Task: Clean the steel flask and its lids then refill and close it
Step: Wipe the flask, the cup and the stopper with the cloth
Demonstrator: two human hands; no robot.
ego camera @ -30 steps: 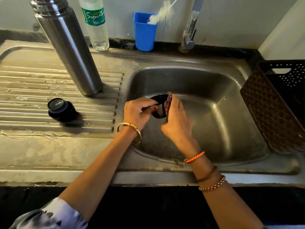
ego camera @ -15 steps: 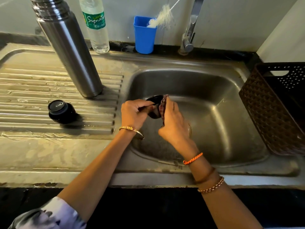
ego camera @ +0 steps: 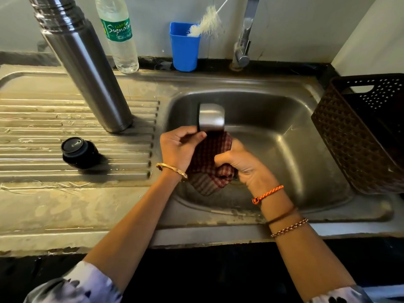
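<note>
Steel sink (ego camera: 306, 154) with ribbed drainboard, tall steel flask (ego camera: 87, 73) upright on the drainboard, checked cloth (ego camera: 209, 162) bunched in the right hand (ego camera: 242, 165) grip, steel cup lid (ego camera: 211, 118) pinched by the left hand (ego camera: 179, 147) over the basin, black inner lid (ego camera: 78, 153) on the ribs, well apart.

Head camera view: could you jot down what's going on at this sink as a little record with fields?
Setting: steel sink with ribbed draining board
Left hand: holds the steel cup lid over the basin
Right hand: grips a checked cloth bunched just below the lid
Flask: upright on the draining board, open
Black inner lid: on the draining board, apart from the flask
Behind: water bottle, blue cup with brush, tap
Right side: brown basket
Water: none seen running
</note>
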